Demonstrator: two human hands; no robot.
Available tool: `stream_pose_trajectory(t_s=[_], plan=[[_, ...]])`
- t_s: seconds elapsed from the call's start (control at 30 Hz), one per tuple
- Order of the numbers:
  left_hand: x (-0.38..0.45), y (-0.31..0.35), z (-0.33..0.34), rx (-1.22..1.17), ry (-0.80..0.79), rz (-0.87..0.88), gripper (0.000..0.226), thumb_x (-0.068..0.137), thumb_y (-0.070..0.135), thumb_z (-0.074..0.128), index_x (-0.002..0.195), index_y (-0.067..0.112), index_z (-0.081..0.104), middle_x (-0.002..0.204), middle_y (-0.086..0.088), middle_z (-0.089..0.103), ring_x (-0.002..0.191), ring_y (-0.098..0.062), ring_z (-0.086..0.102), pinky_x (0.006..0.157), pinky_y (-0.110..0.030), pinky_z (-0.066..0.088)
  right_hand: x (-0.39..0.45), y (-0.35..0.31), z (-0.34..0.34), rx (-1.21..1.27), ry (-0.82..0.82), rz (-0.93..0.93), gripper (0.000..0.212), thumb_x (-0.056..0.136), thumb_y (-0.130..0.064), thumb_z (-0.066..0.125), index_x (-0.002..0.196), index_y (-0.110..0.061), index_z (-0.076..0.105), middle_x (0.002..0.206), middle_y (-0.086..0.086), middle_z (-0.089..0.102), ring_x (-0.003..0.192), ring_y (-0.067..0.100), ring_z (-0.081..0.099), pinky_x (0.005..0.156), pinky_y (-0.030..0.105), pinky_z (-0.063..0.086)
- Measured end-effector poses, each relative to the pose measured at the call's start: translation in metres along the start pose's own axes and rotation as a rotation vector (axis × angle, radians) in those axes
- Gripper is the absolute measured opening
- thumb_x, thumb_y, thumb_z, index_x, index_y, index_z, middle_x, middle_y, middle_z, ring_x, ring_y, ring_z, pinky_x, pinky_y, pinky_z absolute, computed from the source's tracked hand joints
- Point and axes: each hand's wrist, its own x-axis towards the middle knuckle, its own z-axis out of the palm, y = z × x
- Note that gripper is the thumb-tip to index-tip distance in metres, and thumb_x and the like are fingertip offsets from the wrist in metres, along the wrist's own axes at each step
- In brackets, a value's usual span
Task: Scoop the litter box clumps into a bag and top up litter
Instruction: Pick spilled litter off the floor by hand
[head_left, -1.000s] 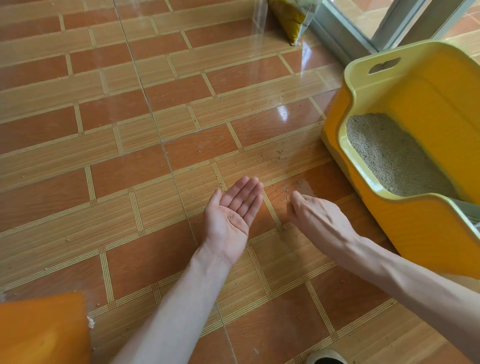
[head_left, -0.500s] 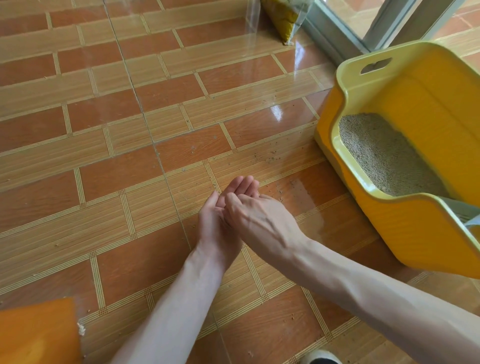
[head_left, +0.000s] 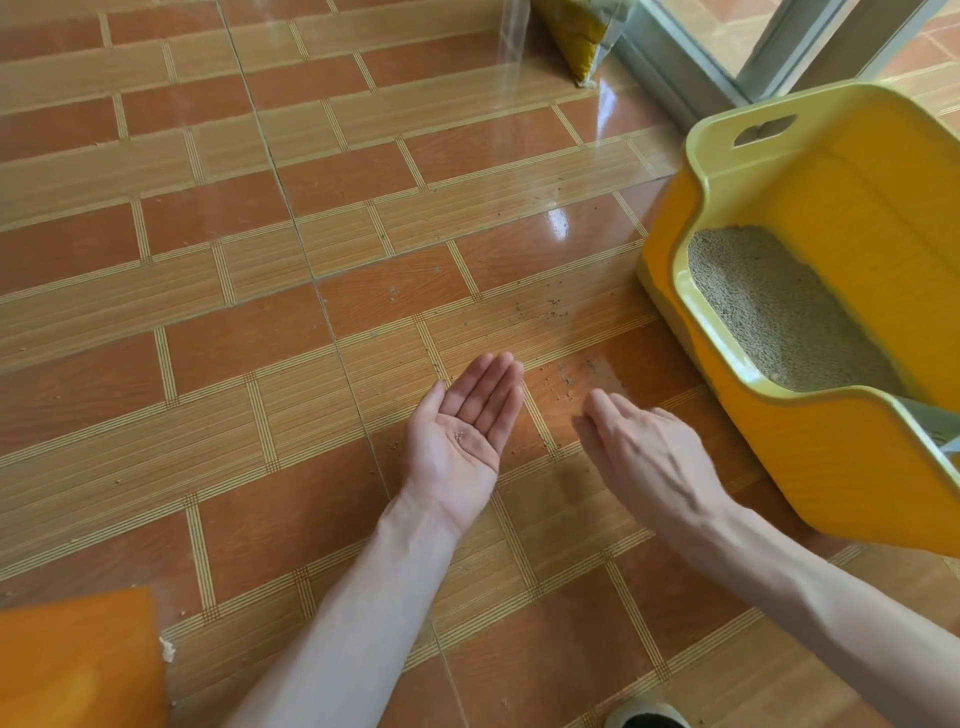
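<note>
A few litter grains (head_left: 459, 436) lie in the palm of the left hand (head_left: 462, 431), held flat and face up with fingers straight. The right hand (head_left: 644, 454) hovers palm-down just beside it (fingers relaxed, holding nothing) over scattered grains (head_left: 566, 384) on the tiled floor (head_left: 260, 322). The yellow litter box (head_left: 810, 441), with litter (head_left: 779, 312) inside, stands to the right.

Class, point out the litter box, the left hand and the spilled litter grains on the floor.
litter box (head_left: 810, 441), head view, on its yellow front wall.
left hand (head_left: 460, 441), head view, on the upturned palm.
spilled litter grains (head_left: 567, 383), head view, on the cluster beyond the right hand.
</note>
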Motion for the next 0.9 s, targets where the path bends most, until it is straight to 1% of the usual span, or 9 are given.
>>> stream_pose_trajectory(t_s=[0.1,0.23,0.3,0.4,0.5,0.63,0.73,0.8,0.9], plan=[[-0.001,-0.001,0.002,0.011,0.014,-0.016,0.053,0.113,0.031,0.030,0.120,-0.004,0.069,0.127,-0.021,0.071,0.116,-0.032,0.071,0.096,-0.038,0.060,0.001,0.015,0.010,-0.147,-0.077,0.012,0.031,0.105,-0.045,0.037,0.097,-0.017,0.045,0.072,-0.005,0.044,0.054,0.021,0.059,0.058,0.035,0.048],[-0.001,-0.003,0.003,0.042,0.046,-0.012,0.053,0.113,0.032,0.028,0.123,-0.004,0.066,0.127,-0.021,0.071,0.117,-0.032,0.071,0.098,-0.039,0.058,0.008,0.019,0.021,-0.325,-0.118,-0.005,0.038,0.105,-0.053,0.036,0.098,-0.018,0.049,0.072,0.000,0.053,0.050,0.022,0.053,0.055,0.032,0.034],[0.000,-0.005,0.002,0.052,0.039,-0.009,0.054,0.113,0.033,0.028,0.124,-0.004,0.066,0.127,-0.021,0.071,0.118,-0.032,0.071,0.098,-0.039,0.058,0.010,0.017,0.023,-0.318,-0.114,-0.017,0.031,0.106,-0.045,0.041,0.098,-0.017,0.052,0.072,0.002,0.054,0.048,0.021,0.047,0.054,0.032,0.031],[0.000,-0.004,0.002,0.060,0.049,-0.009,0.054,0.113,0.033,0.027,0.124,-0.004,0.066,0.127,-0.021,0.071,0.117,-0.032,0.071,0.097,-0.038,0.059,0.011,0.014,0.024,-0.311,-0.087,-0.093,0.006,0.095,-0.013,0.057,0.100,-0.011,0.058,0.065,0.004,0.049,0.048,0.019,0.029,0.053,0.033,0.029],[0.000,-0.003,0.001,0.062,0.053,-0.003,0.054,0.113,0.033,0.028,0.125,-0.004,0.066,0.127,-0.021,0.071,0.118,-0.032,0.071,0.096,-0.038,0.059,0.014,0.010,0.021,-0.346,-0.153,-0.122,0.012,0.085,-0.001,0.060,0.094,-0.008,0.061,0.056,0.000,0.034,0.045,0.018,0.024,0.054,0.032,0.026],[0.000,-0.003,-0.001,0.072,0.058,0.001,0.053,0.113,0.033,0.029,0.124,-0.004,0.066,0.127,-0.021,0.071,0.118,-0.033,0.070,0.097,-0.038,0.059,0.021,0.001,0.017,-0.365,-0.254,-0.107,0.015,0.095,-0.004,0.055,0.083,-0.011,0.048,0.050,-0.005,0.029,0.042,0.014,0.019,0.056,0.032,0.030],[-0.001,-0.003,-0.002,0.065,0.057,0.002,0.054,0.113,0.033,0.028,0.124,-0.004,0.065,0.127,-0.021,0.071,0.117,-0.033,0.071,0.097,-0.039,0.059,0.024,0.000,0.016,-0.258,-0.303,-0.079,0.018,0.102,-0.008,0.039,0.085,-0.014,0.038,0.054,-0.005,0.042,0.045,0.016,0.034,0.074,0.034,0.046],[-0.001,-0.003,-0.003,0.072,0.055,0.008,0.055,0.113,0.033,0.027,0.125,-0.004,0.065,0.127,-0.021,0.071,0.117,-0.033,0.071,0.097,-0.039,0.059,0.024,-0.006,0.013,-0.187,-0.254,-0.060,0.023,0.101,-0.011,0.042,0.080,-0.017,0.033,0.052,-0.006,0.040,0.043,0.015,0.034,0.079,0.038,0.052],[0.002,-0.005,-0.008,0.089,0.074,0.027,0.056,0.113,0.034,0.025,0.124,-0.004,0.065,0.126,-0.021,0.072,0.116,-0.032,0.071,0.098,-0.038,0.058,0.020,-0.029,-0.003,-0.010,-0.082,-0.083,0.026,0.103,-0.019,0.042,0.080,-0.019,0.032,0.053,-0.009,0.034,0.042,0.013,0.031,0.065,0.034,0.050]])
